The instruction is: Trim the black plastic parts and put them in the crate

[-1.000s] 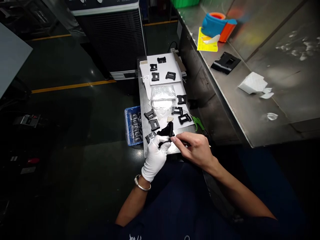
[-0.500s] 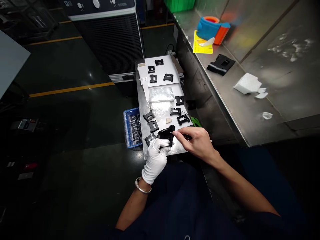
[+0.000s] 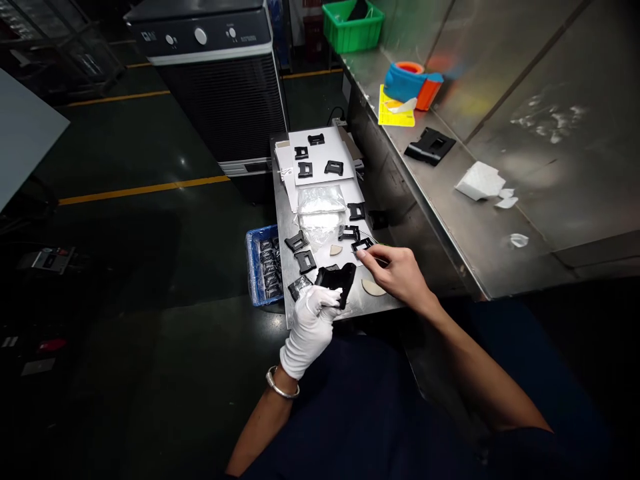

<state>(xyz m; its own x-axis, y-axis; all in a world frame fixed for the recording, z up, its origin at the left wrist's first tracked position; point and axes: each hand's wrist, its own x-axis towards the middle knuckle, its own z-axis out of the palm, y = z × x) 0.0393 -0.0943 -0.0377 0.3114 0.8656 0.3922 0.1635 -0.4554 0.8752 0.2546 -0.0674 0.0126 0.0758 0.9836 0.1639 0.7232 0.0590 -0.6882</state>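
Since the frame half a second earlier, the bare right hand point(image 3: 400, 272) has moved off the edge of the black plastic piece point(image 3: 336, 277) and away to the right, uncovering more of a tan curved pad point(image 3: 372, 288) on the metal table point(image 3: 370, 305). More of the green bin point(image 3: 353, 33) has come into sight at the top.

From the head view, the gloved left hand point(image 3: 310, 323) grips the black plastic piece by its near end, tilted over the near part of the table. Thumb and forefinger of the bare hand are drawn together, apart from that piece; I cannot tell whether they pinch anything. Their tips overlap a loose black frame point(image 3: 361, 245), and whether they touch it is unclear. Left of it lie a small tan wedge point(image 3: 336, 250) and clear plastic bags point(image 3: 321, 200). A blue bin point(image 3: 259, 235) of wrapped parts stands beside the table's left edge.

As a judgement, the smooth glove gripping only one end could let the piece twist or slip if its free end were pushed. Neighbouring frames sit so close that a careless sweep of the bare hand could knock them or scuff their surfaces.
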